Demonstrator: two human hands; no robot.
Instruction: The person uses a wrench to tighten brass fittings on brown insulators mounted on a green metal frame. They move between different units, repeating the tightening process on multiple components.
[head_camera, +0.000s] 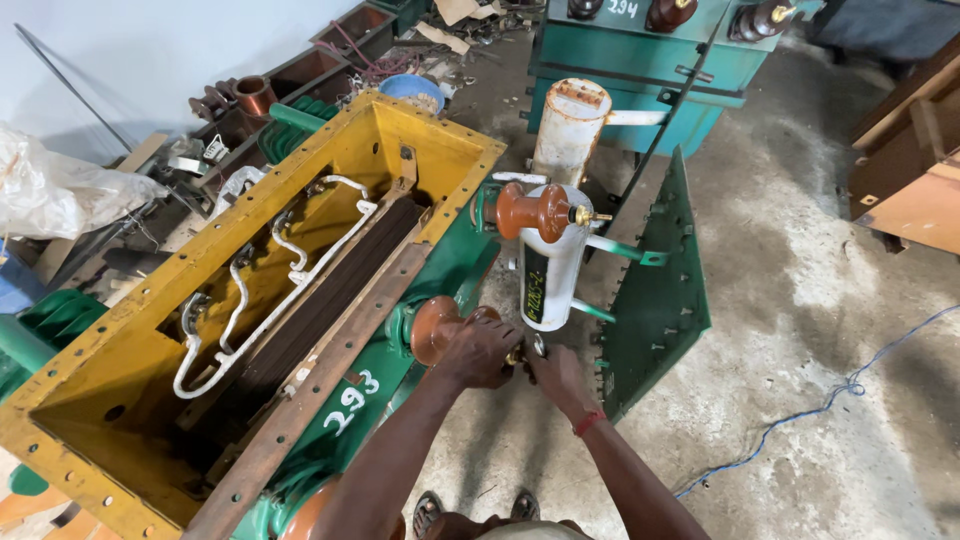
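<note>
A green transformer tank (440, 275) with a yellow inside (330, 170) lies on its side, open toward the left. Brown ceramic bushings stick out of its green side. My left hand (478, 350) wraps around the end of the nearer bushing (428, 326). My right hand (560, 378), with a red band at the wrist, touches the metal terminal at that bushing's tip; the terminal is mostly hidden by both hands. A second bushing (530, 210) with a brass stud sits higher up, in front of a white cylinder (548, 262).
A green bolted lid (655, 290) leans upright to the right of the white cylinder. Another green transformer (640, 60) stands behind. White leads and dark core plates (320, 290) fill the tank. A blue cable (830, 400) crosses the concrete floor. Scrap parts lie at the upper left.
</note>
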